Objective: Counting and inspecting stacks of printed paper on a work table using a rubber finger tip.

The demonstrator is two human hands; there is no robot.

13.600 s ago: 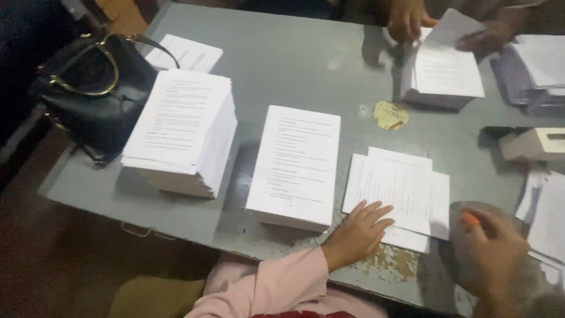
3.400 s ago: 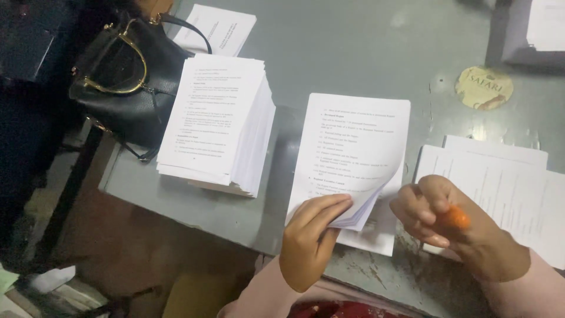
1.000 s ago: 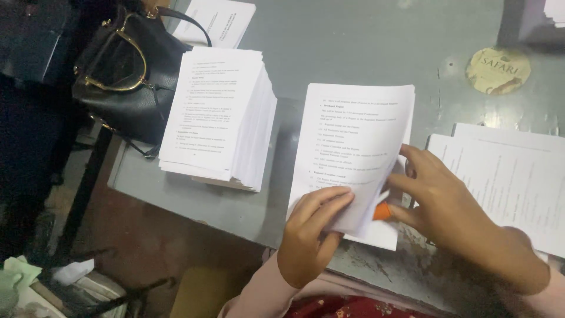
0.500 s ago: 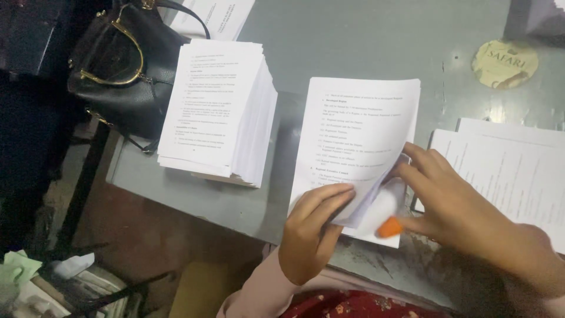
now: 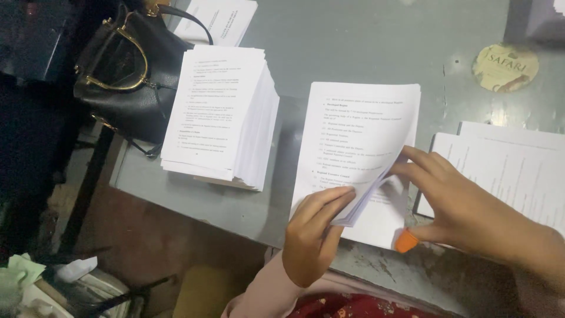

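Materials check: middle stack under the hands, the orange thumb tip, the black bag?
Middle stack: thin white printed paper; corner sheets curl under both hands. Orange thumb tip: probably matte rubber, small and smooth. Black bag: leather or imitation, slight sheen, gold-coloured metal-looking handles.

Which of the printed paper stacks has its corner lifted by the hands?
The middle stack: both hands curl up its lower sheets. The taller stack beside the black handbag lies untouched.

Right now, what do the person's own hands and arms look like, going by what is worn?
Both hands are bare, no gloves. The left hand comes out of a pale pink sleeve. The right hand wears an orange rubber fingertip cap on the thumb; its sleeve is out of view.
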